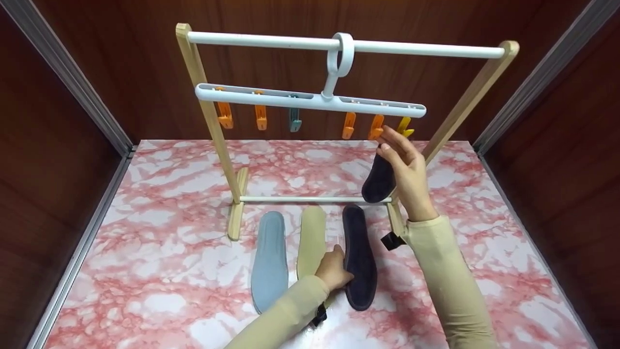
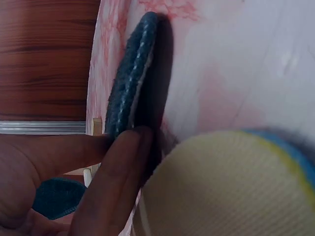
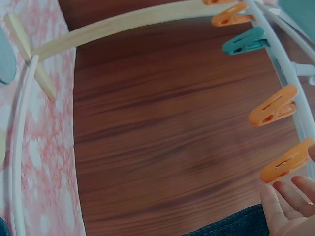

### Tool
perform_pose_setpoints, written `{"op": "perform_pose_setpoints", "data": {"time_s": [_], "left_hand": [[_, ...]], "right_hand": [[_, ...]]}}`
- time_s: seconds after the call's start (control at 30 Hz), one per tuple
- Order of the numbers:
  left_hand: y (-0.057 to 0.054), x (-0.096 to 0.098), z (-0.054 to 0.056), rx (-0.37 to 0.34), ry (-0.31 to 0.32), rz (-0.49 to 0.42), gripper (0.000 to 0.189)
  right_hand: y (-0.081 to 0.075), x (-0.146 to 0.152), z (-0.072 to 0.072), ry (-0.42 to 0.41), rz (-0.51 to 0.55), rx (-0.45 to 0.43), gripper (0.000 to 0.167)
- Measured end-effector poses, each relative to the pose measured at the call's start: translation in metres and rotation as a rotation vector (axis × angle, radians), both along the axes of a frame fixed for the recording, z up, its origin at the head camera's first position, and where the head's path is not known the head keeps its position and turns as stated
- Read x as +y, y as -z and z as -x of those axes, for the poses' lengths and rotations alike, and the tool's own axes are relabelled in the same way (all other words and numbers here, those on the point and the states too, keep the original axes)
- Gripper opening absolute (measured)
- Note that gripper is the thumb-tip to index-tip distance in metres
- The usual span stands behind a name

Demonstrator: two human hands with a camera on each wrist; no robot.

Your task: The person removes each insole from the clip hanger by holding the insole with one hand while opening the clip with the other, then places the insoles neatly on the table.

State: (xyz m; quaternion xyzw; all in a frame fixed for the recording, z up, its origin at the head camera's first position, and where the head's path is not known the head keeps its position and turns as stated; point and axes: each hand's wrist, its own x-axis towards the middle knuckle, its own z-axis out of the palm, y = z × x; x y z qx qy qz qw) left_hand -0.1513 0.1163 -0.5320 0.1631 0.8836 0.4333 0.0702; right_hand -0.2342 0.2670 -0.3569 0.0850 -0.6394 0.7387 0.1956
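My left hand (image 1: 334, 269) pinches the edge of a dark insole (image 1: 359, 257) that lies on the marbled surface. In the left wrist view this insole (image 2: 130, 78) shows its stitched rim between thumb and fingers. Up at the hanger (image 1: 290, 99), my right hand (image 1: 407, 167) is raised with fingers extended beside an orange clip (image 1: 376, 127). A second dark insole (image 1: 378, 179) hangs behind that hand, below the yellow clip (image 1: 405, 127); the hand hides its upper end. In the right wrist view the fingertips (image 3: 269, 194) are right at the lower end of the orange clip (image 3: 288, 160).
A grey-blue insole (image 1: 270, 261) and a beige insole (image 1: 311, 237) lie left of the dark one. The hanger hangs by its ring from the white rail (image 1: 261, 40) of a wooden-legged rack. More clips, orange and a teal clip (image 1: 294, 119), hang along it. Brown walls enclose the surface.
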Motion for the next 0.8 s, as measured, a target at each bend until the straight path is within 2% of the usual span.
{"op": "perform_pose_setpoints", "data": {"time_s": [0.2,0.47,0.67,0.8], "left_hand": [[0.0,0.007,0.003,0.01,-0.007,0.105,0.052],[-0.004,0.011,0.004,0.018,0.009,0.198,0.056],[-0.012,0.013,0.002,0.086,0.01,0.256,0.061],[-0.023,0.012,0.01,0.172,-0.012,0.255,0.051]], "right_hand": [[0.002,0.005,-0.001,0.008,-0.024,0.038,0.034],[0.002,0.008,-0.003,0.026,0.013,0.088,0.025],[0.005,0.012,-0.003,0.127,0.094,0.166,0.017],[0.006,0.014,-0.003,0.173,0.146,0.173,0.02]]}}
